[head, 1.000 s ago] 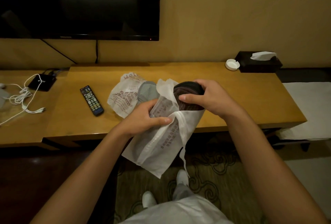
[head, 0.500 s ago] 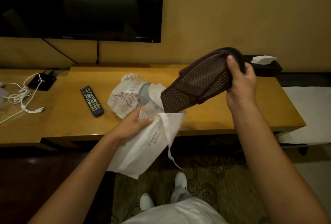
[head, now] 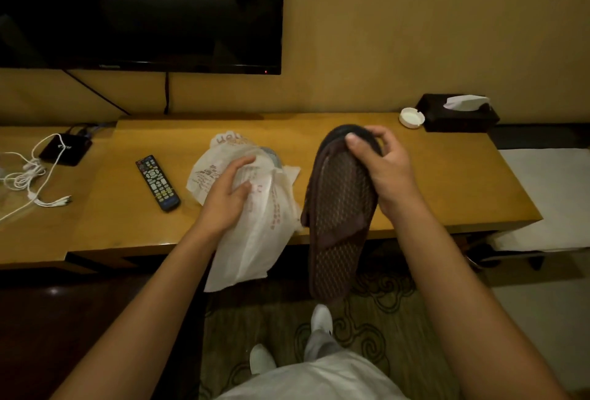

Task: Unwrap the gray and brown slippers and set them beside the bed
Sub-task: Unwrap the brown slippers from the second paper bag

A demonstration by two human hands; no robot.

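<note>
Slippers (head: 338, 217), brown, hang lengthwise down mid-frame, right hand (head: 380, 169) gripping their upper end; left hand (head: 226, 195) clutches the apparently empty wrapper (head: 255, 240) over the counter (head: 447, 195).

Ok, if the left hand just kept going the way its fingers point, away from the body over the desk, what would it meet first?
Probably the second white printed wrapper with the gray slippers inside, lying on the wooden desk just beyond the left hand; depth is unclear.

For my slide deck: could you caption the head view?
Right hand grips unwrapped brown mesh slippers; left hand holds empty white printed wrapper bag over wooden desk.
</note>
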